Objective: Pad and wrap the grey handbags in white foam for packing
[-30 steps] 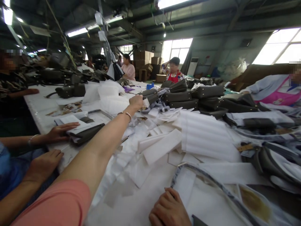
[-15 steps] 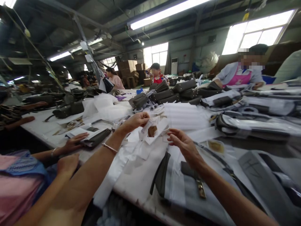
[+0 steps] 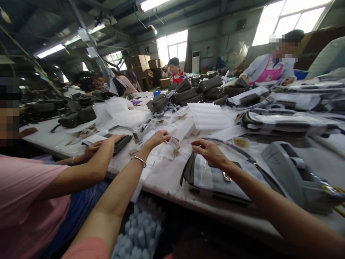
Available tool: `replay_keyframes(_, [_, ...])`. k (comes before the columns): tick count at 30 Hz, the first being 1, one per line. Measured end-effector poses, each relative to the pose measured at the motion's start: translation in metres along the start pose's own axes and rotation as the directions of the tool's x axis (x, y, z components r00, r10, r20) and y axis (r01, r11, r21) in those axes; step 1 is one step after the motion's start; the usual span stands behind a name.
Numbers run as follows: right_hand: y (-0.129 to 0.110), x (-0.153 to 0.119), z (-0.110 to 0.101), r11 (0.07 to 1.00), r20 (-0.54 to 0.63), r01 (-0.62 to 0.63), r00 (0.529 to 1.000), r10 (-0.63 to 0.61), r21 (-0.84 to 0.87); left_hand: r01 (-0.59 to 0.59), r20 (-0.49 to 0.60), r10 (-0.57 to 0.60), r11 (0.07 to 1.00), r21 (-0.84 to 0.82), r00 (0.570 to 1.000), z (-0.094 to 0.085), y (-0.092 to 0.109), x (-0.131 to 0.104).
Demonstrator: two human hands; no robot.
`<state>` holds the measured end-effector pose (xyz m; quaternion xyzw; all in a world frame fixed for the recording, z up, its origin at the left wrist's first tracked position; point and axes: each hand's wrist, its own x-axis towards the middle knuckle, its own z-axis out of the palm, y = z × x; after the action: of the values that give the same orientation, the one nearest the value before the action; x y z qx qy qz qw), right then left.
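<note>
My left hand [image 3: 159,138], with a bracelet on its wrist, is closed at the fingertips on a small clear packet [image 3: 175,144] with something gold-brown in it. The packet hangs over white papers and wrapping. My right hand [image 3: 208,151] is to the right of the packet, apart from it, fingers part bent and spread with nothing seen between them. Below my right hand lies a dark bag [image 3: 202,176] partly wrapped in white sheet, with a metal clasp [image 3: 226,177] and a strap.
A grey tape dispenser [image 3: 291,176] stands at the right. Wrapped bags [image 3: 285,122] and dark bags [image 3: 188,95] lie farther back. A neighbour's hands rest on a dark item [image 3: 122,144] at the left. White rolls [image 3: 140,230] show below the table edge. People sit across the table.
The view has tilted down and shifted. The packet below my left hand has turned and now shows gold-brown contents. The neighbour on the left has reached an arm forward onto the dark item.
</note>
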<state>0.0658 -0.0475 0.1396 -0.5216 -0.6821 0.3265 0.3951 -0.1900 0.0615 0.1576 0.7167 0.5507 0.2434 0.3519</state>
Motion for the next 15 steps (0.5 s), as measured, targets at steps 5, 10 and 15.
replay_keyframes(5, [-0.012,0.009,0.017,0.999,0.02,0.026,0.999,-0.027,0.029,-0.047,-0.042,0.034,0.931,-0.363,0.999,-0.024,0.012,-0.003])
replay_keyframes(10, [-0.022,0.01,0.033,0.982,0.005,-0.004,1.0,0.003,0.189,-0.048,0.048,0.096,0.798,-0.601,0.994,-0.016,0.025,-0.019])
replay_keyframes(15, [-0.031,0.004,0.034,0.843,0.094,-0.146,0.989,0.114,0.518,-0.027,0.112,0.16,0.677,-0.736,0.981,0.007,0.033,-0.047])
